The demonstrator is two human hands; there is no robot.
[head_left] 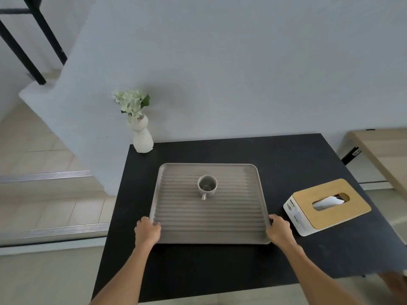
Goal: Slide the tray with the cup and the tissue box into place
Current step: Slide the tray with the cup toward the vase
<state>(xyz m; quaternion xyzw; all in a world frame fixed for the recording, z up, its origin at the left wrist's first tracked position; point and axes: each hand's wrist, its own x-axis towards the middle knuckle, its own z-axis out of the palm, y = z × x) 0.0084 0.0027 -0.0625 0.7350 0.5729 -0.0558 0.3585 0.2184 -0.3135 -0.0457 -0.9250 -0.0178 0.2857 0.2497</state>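
Writing appears only on the white end panel of the tissue box (326,206), a printed label too small to read; no brand can be made out on anything else. Your left hand (148,231) is clamped on the near left corner of the tray (209,225), and your right hand (279,230) is clamped on its near right corner, the two hands well apart. The ribbed grey tray lies flat on the black table (286,164), roughly centred. A cup (207,186) stands upright on the far half of the tray, its handle pointing toward you. The tissue box, white with a wooden lid and a tissue showing in the slot, sits on the table to the right of the tray, angled, near your right hand but not touching the tray. A white vase (142,137) of pale flowers stands at the far left corner of the table, beyond the tray and apart from it. Bare tabletop lies between the tray's far edge and the wall, and more lies behind the box toward the far right corner. The tray's left side runs near the table's left edge. A wide strip of tabletop separates the tray from the near edge.
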